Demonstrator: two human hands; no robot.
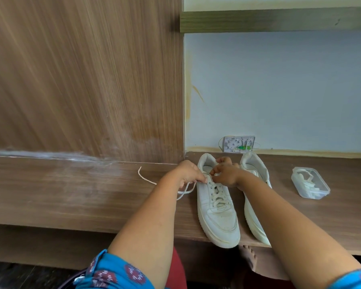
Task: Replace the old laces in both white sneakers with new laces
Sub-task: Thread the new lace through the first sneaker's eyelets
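Two blue patterned sleeves (113,272) at bottom edge; one bare foot (248,257) under desk. Two white sneakers on wooden desk (71,195), toes toward viewer, side by side: left sneaker (217,215) laced, right sneaker (255,215) partly hidden by forearm. Left hand (188,174) pinches lace (184,191) at upper eyelets, loose end trailing left across desk. Right hand (226,173) curled at tongue, fingers on lace near top eyelets; exact hold unclear. One clear plastic box (310,182) with white laces inside, well right. One white wall socket (239,143) behind sneakers.
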